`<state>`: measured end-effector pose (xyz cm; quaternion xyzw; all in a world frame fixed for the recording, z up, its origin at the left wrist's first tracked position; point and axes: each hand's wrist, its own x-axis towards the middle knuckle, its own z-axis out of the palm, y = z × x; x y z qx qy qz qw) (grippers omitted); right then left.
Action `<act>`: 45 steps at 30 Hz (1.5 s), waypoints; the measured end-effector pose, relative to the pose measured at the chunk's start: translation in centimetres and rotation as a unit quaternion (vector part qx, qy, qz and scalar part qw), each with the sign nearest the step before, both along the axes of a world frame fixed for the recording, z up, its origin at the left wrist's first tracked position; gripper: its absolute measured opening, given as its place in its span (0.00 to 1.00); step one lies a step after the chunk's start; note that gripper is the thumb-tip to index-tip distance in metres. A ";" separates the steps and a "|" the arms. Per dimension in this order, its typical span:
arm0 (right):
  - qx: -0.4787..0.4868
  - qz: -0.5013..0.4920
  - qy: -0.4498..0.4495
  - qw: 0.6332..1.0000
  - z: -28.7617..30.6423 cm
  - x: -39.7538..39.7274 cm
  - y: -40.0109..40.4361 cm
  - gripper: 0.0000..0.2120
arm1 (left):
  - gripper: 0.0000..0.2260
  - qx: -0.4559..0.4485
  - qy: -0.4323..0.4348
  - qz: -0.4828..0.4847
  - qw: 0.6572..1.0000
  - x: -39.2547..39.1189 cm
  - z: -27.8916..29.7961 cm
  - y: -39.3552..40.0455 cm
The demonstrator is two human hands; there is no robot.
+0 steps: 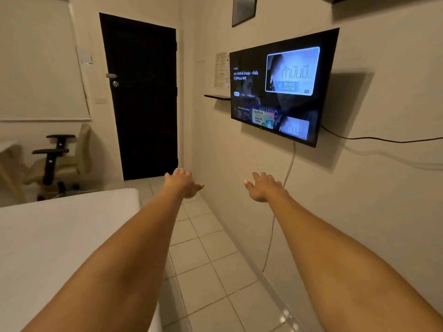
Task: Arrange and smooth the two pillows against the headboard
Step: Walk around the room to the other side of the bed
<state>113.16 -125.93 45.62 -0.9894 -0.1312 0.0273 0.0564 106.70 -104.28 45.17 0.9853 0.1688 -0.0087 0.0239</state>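
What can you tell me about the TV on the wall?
The TV is a flat black-framed screen fixed to the cream wall on the right, tilted in this wide view. It is switched on, showing a music video menu with Thai text and a "Music Union" thumbnail. A dark cable runs right from its lower corner; another hangs down towards the floor. Nothing else touches it.

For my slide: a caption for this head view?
Both empty hands, left hand and right hand, stretch over tiled floor beside the bed.

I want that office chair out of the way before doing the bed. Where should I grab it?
Likely take the chair by the top of its backrest, coming from the door side: the back faces that way, while the armrests point away.
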 end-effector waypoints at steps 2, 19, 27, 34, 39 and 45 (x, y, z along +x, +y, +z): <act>0.004 0.009 -0.006 1.000 0.1 3.3 0.7 0.31 | 0.34 -0.008 -0.007 0.008 1.000 2.8 0.4 0.7; 0.024 0.114 -0.042 0.992 3.1 29.0 8.7 0.30 | 0.34 0.006 -0.023 0.082 0.996 23.3 3.2 6.2; 0.039 0.189 -0.051 0.980 4.3 40.2 15.7 0.30 | 0.34 0.005 -0.039 0.159 0.986 31.6 4.3 10.9; 0.041 0.251 -0.026 0.967 2.1 47.1 24.5 0.30 | 0.34 -0.009 -0.033 0.211 0.977 36.9 2.3 17.8; 0.046 0.262 -0.018 0.964 0.8 52.3 31.8 0.30 | 0.35 -0.015 -0.033 0.233 0.972 41.4 1.1 24.7; 0.043 0.267 -0.011 0.963 0.3 59.2 41.6 0.30 | 0.34 -0.011 -0.032 0.236 0.971 47.8 1.3 35.1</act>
